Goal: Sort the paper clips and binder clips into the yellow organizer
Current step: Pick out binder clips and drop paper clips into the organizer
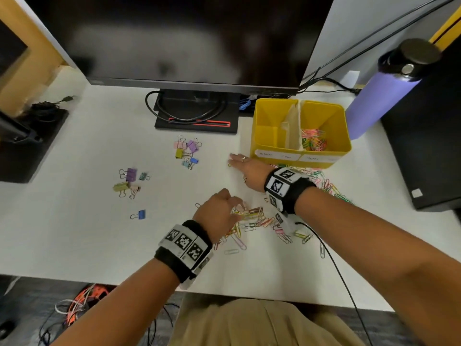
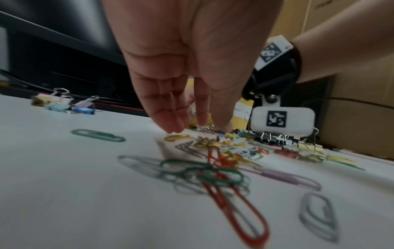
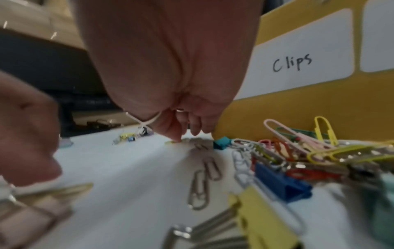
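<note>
The yellow organizer [image 1: 262, 136] stands at the back right, with coloured paper clips [image 1: 313, 141] in its right compartment. Its label reads "Clips" [image 3: 292, 63]. My right hand [image 1: 233, 159] lies flat in front of it with straight fingers. One fingertip [image 3: 177, 137] presses a yellow paper clip [image 1: 229, 165] on the table. My left hand [image 1: 233, 206] reaches down into a mixed pile of paper clips [image 1: 259, 221], its fingertips [image 2: 177, 128] touching the table beside a pink binder clip [image 1: 240, 208]. It holds nothing that I can see. Binder clips lie in groups [image 1: 187, 151] [image 1: 128, 182], and a blue one [image 1: 139, 214] lies alone.
More clips [image 1: 329, 183] lie strewn along the organizer's front. A monitor [image 1: 187, 38] on its stand [image 1: 197, 116] fills the back. A purple bottle [image 1: 381, 93] and a black box [image 1: 429, 146] stand at the right. A cable [image 1: 336, 270] runs off the front edge.
</note>
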